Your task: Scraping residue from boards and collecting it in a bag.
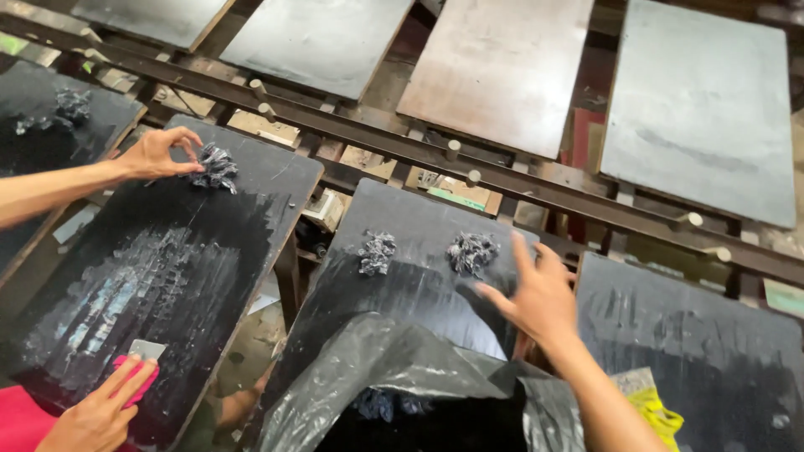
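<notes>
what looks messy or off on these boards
The left black board is smeared with streaky whitish residue down its middle, unlike the plain grey board beyond the rail. Nothing looks spilled or broken.

The middle black board (pixel 402 285) is the landmark. Two dark wads (pixel 377 252) (pixel 472 251) block its far end. A black plastic bag (pixel 394 377) crowds its near end. Bare board lies between. Open gaps flank it.

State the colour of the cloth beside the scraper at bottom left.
Pink cloth, seen in the head view.
</notes>
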